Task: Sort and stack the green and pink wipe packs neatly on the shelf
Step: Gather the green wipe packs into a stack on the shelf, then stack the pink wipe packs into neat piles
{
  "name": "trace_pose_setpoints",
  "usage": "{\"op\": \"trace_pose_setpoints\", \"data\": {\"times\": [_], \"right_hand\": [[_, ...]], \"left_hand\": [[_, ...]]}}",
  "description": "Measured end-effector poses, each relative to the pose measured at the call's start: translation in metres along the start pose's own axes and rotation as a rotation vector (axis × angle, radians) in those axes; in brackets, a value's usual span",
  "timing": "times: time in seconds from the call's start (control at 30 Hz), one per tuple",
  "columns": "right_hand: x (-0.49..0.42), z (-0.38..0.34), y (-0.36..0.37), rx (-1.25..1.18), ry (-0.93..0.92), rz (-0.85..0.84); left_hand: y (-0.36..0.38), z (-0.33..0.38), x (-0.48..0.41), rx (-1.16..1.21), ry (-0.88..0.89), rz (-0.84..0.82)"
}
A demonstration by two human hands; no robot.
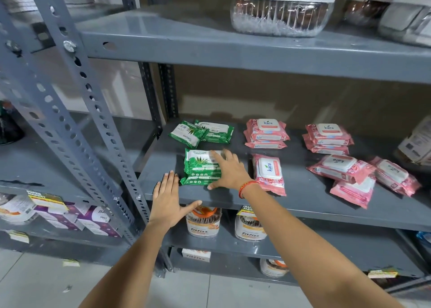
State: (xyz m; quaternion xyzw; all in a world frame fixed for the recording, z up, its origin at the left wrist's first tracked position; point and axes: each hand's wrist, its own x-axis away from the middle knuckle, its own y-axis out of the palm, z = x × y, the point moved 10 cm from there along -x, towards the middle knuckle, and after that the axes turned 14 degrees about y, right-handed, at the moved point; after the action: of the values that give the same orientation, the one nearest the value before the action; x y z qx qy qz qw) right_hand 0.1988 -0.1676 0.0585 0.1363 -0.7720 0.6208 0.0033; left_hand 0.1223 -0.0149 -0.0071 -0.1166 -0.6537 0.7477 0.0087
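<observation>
On the grey shelf (303,198) a short stack of green packs (198,168) lies near the front left. My right hand (229,170) rests flat on its right side, fingers spread, thumb at the stack's front edge. My left hand (166,197) hovers open just left of the stack, not touching it. Two more green packs (203,133) lie askew behind. Pink packs sit in two neat stacks at the back (267,134) (327,136). A single pink pack (270,173) lies beside my right wrist. Several loose pink packs (359,174) are scattered at the right.
A slotted grey upright (102,130) stands left of the shelf. The shelf above holds a large clear jar (279,11). Below are jars with orange lids (203,219) and, to the left, purple boxes (93,221). A brown bag (417,144) stands at the far right.
</observation>
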Motion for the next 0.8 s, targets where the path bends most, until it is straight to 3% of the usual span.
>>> {"op": "trace_pose_setpoints", "data": {"times": [0.13,0.3,0.53,0.67,0.8], "right_hand": [[0.002,-0.002,0.004,0.069,-0.009,0.12],[0.005,-0.003,0.003,0.078,-0.01,0.13],[0.01,0.033,-0.044,-0.118,-0.049,0.141],[-0.005,0.09,-0.073,-0.117,0.07,0.168],[-0.007,0.11,-0.061,0.142,-0.048,-0.057]], "left_hand": [[0.0,0.0,0.0,0.003,-0.002,-0.002],[0.001,-0.002,0.002,-0.013,-0.021,0.016],[-0.015,0.02,0.029,0.147,-0.132,0.279],[-0.022,0.078,0.026,0.142,0.001,0.312],[-0.012,0.148,0.006,0.148,0.26,0.224]]}}
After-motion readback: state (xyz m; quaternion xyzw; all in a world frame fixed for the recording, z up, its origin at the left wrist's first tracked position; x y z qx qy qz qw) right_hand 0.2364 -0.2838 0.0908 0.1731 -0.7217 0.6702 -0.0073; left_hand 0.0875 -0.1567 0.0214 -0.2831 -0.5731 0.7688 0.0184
